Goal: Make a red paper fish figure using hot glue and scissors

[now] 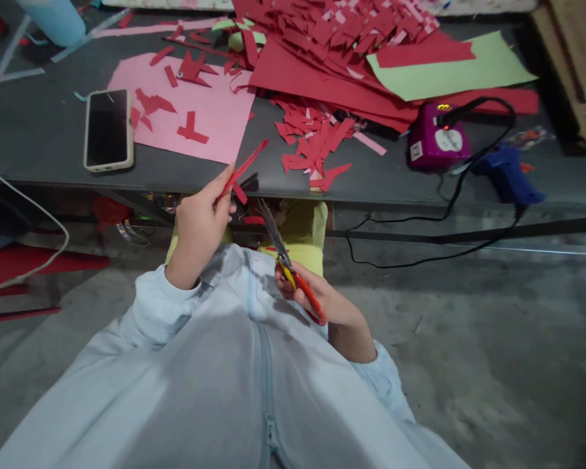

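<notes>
My left hand (206, 218) pinches a narrow piece of red paper (247, 163) just off the table's front edge. In my right hand (317, 293) is a pair of scissors (286, 257) with red and yellow handles, its blades pointing up and away from me. The blades look nearly closed and stand apart from the paper. Beyond my hands lies a heap of red paper cuttings (317, 140). A pink sheet (200, 124) carries several loose red cut shapes, among them a spiky red piece (194, 68).
A phone (108, 130) rests left of the pink sheet. Red sheets (322, 78), a green sheet (473, 65) and a large cuttings pile (351, 26) fill the back. At right are a purple box (437, 137), a blue glue gun (508, 172) and a dangling black cord (400, 266).
</notes>
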Action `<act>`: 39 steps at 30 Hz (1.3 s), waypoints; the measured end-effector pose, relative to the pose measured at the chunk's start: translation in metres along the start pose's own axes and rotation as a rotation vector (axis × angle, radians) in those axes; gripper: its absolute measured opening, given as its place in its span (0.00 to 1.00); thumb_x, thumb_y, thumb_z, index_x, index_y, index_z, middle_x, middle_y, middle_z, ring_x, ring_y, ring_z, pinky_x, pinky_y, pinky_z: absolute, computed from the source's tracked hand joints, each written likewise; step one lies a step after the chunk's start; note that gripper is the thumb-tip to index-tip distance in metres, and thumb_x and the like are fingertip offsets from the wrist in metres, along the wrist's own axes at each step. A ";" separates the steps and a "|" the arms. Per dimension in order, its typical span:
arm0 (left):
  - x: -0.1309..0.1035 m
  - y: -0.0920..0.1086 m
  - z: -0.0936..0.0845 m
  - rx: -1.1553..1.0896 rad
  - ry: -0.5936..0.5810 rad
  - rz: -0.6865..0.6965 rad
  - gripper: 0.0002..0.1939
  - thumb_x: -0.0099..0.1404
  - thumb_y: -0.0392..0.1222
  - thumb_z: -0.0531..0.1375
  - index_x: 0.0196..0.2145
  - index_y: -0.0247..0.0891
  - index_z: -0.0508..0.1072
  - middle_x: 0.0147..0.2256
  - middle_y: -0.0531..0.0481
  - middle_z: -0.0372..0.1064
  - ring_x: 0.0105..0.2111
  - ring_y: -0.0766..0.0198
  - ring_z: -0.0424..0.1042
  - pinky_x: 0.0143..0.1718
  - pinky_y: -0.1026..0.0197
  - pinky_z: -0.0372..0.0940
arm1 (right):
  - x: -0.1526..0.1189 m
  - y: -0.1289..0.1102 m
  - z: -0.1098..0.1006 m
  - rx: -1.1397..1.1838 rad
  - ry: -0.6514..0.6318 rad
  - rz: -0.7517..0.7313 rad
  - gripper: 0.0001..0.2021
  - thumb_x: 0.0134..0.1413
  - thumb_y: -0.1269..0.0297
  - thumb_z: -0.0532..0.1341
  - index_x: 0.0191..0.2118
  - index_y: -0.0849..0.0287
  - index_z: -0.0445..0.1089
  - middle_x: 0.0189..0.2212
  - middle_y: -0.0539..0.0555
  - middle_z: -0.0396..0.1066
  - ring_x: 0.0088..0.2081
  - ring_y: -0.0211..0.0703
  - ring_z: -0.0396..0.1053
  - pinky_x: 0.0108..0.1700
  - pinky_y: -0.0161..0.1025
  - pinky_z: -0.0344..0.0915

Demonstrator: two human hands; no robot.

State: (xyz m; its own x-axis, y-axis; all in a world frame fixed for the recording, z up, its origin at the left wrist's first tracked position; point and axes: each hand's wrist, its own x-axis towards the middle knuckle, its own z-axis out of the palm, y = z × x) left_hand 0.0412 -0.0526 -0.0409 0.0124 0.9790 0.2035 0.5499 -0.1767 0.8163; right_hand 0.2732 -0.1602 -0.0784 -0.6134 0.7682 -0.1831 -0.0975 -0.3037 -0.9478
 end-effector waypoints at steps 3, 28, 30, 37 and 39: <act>0.001 -0.009 0.005 -0.008 0.058 0.038 0.26 0.64 0.36 0.56 0.59 0.42 0.74 0.40 0.49 0.80 0.36 0.62 0.79 0.44 0.60 0.72 | -0.001 0.003 -0.001 -0.009 0.018 0.000 0.27 0.58 0.35 0.59 0.47 0.55 0.62 0.30 0.48 0.55 0.28 0.36 0.50 0.28 0.35 0.53; -0.002 0.022 0.017 -0.739 0.131 -0.171 0.37 0.51 0.56 0.75 0.53 0.45 0.66 0.39 0.50 0.77 0.38 0.60 0.79 0.41 0.60 0.73 | 0.009 0.006 0.008 0.007 -0.004 -0.087 0.25 0.61 0.37 0.58 0.49 0.54 0.59 0.37 0.51 0.54 0.32 0.38 0.51 0.32 0.37 0.58; -0.002 0.027 0.015 -0.820 0.094 -0.251 0.34 0.48 0.54 0.77 0.48 0.44 0.67 0.37 0.52 0.77 0.34 0.64 0.78 0.36 0.63 0.72 | 0.008 0.005 0.007 0.003 0.003 -0.080 0.24 0.61 0.38 0.58 0.48 0.54 0.60 0.37 0.51 0.55 0.32 0.38 0.52 0.33 0.37 0.58; -0.001 0.032 0.012 -0.997 -0.016 -0.393 0.30 0.45 0.46 0.79 0.42 0.42 0.70 0.31 0.56 0.77 0.27 0.70 0.75 0.30 0.68 0.70 | 0.009 0.002 0.009 -0.003 0.038 -0.047 0.26 0.59 0.35 0.58 0.48 0.53 0.59 0.36 0.51 0.54 0.32 0.38 0.51 0.32 0.37 0.59; 0.000 0.033 0.012 -1.032 -0.030 -0.401 0.28 0.45 0.45 0.79 0.41 0.41 0.72 0.32 0.56 0.78 0.26 0.71 0.74 0.30 0.69 0.70 | 0.008 0.002 0.009 -0.003 0.046 -0.036 0.27 0.59 0.35 0.58 0.48 0.53 0.59 0.36 0.50 0.54 0.31 0.38 0.51 0.32 0.37 0.59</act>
State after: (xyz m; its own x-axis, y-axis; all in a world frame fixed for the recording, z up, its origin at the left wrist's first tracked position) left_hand 0.0696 -0.0576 -0.0206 0.0175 0.9838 -0.1786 -0.4416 0.1679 0.8814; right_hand 0.2610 -0.1594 -0.0791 -0.5728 0.8039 -0.1602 -0.1167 -0.2735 -0.9548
